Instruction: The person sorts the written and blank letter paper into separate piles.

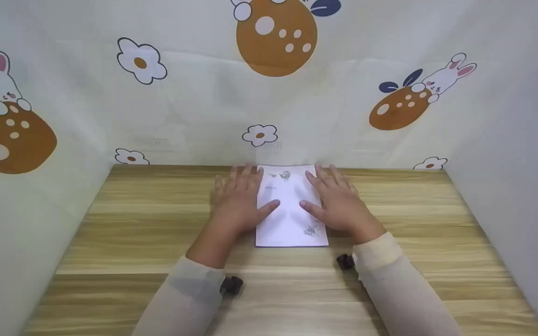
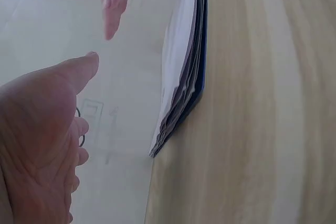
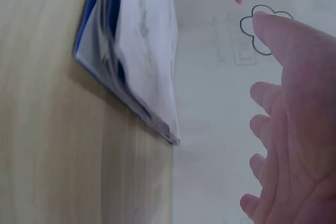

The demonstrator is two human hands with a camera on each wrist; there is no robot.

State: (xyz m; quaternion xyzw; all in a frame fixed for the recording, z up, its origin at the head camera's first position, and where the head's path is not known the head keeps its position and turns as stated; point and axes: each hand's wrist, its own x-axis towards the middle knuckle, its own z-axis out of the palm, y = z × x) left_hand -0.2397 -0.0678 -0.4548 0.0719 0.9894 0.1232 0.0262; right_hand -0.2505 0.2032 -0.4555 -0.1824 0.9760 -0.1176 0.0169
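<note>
A white booklet (image 1: 291, 219) with faint green plant prints lies flat on the table in the middle of the head view. Its blue back and several loose-edged layers show side-on in both wrist views, as a thick stack of pages (image 2: 181, 61). On its left side is my left hand (image 1: 238, 205), fingers straight and spread, thumb reaching over the page. My right hand (image 1: 341, 205) mirrors it on the right side. In the right wrist view, a gap shows between the right thumb (image 3: 273, 30) and the booklet. Neither hand grips anything.
The wood-grain table (image 1: 147, 242) ends at a pale back wall cloth (image 1: 203, 102) printed with flowers, rabbits and orange fruit. The booklet's far edge lies close to that wall. Side walls stand left and right. Small black devices (image 1: 232, 285) are on both sleeves near the wrists.
</note>
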